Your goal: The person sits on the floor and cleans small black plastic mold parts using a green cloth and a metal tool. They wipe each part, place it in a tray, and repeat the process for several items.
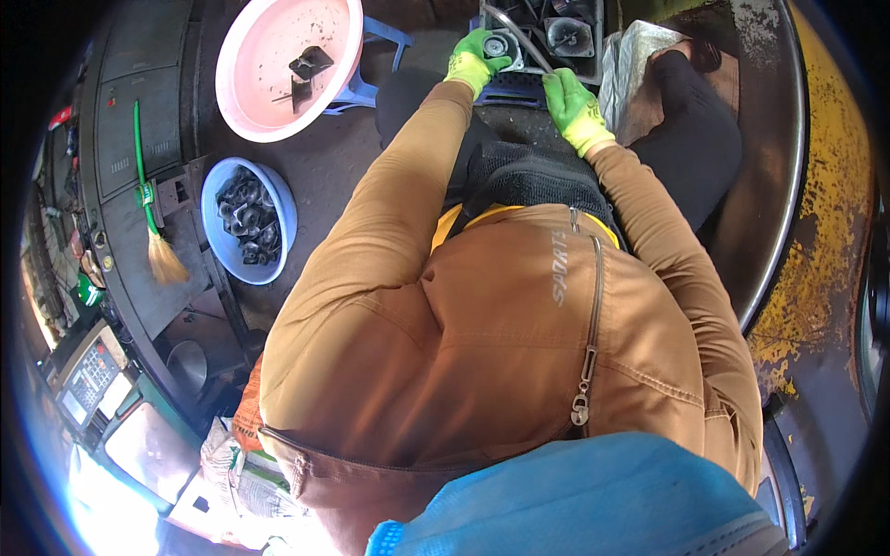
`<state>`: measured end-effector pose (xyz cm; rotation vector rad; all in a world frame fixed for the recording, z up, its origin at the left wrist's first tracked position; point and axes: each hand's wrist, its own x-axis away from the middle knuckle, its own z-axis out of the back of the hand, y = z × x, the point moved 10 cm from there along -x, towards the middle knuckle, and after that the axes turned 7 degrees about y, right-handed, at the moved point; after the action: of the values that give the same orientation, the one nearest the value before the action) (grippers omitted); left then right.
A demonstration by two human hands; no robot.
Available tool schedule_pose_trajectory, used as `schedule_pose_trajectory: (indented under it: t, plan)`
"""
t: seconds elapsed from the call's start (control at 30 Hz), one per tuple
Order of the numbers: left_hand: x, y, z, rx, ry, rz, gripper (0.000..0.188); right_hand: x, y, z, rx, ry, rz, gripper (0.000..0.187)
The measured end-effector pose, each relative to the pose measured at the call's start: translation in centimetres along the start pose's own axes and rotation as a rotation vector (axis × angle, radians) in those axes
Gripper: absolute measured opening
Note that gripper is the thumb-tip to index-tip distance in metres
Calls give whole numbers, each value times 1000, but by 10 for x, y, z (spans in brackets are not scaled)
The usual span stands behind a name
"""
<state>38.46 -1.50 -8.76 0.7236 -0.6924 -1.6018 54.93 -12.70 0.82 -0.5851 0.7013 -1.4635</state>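
Both my hands wear green gloves and reach to the top of the view. My left hand [476, 63] is closed on a dark, square-edged metal part [497, 46] with a round raised centre. In my right hand [573, 107] is the near end of a long grey metal rod [521, 35]. The rod slants away to the upper left, passing close by the part. Just beyond my hands stands a grey crate [599, 37], where more dark parts lie, among them a square metal piece with a round middle [568, 37].
A pink basin [232, 104] with two dark pieces rests on a blue stool [387, 32] at the left. Below it, a blue basin [289, 227] holds several black parts. A broom [148, 199] leans farther left. A rusty yellow surface [825, 241] borders the right.
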Motion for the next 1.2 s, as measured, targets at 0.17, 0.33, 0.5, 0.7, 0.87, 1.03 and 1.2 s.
schedule_pose_trajectory:
  t: [0.17, 0.33, 0.5, 0.7, 0.87, 1.03, 1.2]
  plan:
    - [6, -12, -12, 78, -103, 153, 56, -2, 10, -24, 236, -199, -10, 41]
    - [4, -7, -5, -6, -71, 143, 59, 7, 41, -34, 325, -294, -235, 36]
    - [8, -5, -5, 26, -115, 166, 60, 0, 29, -32, 169, -217, -113, 41]
    - [11, -9, -5, 65, -95, 249, 59, 4, 18, -36, 169, -188, 56, 44]
    - [11, 0, 1, 6, -68, 189, 58, 7, 35, -29, 213, -184, -120, 40]
    - [11, -3, -6, -14, -130, 233, 57, 11, 45, -36, 315, -313, -214, 42]
    - [12, -6, -6, 113, -72, 230, 54, 8, 40, -32, 230, -239, -185, 43]
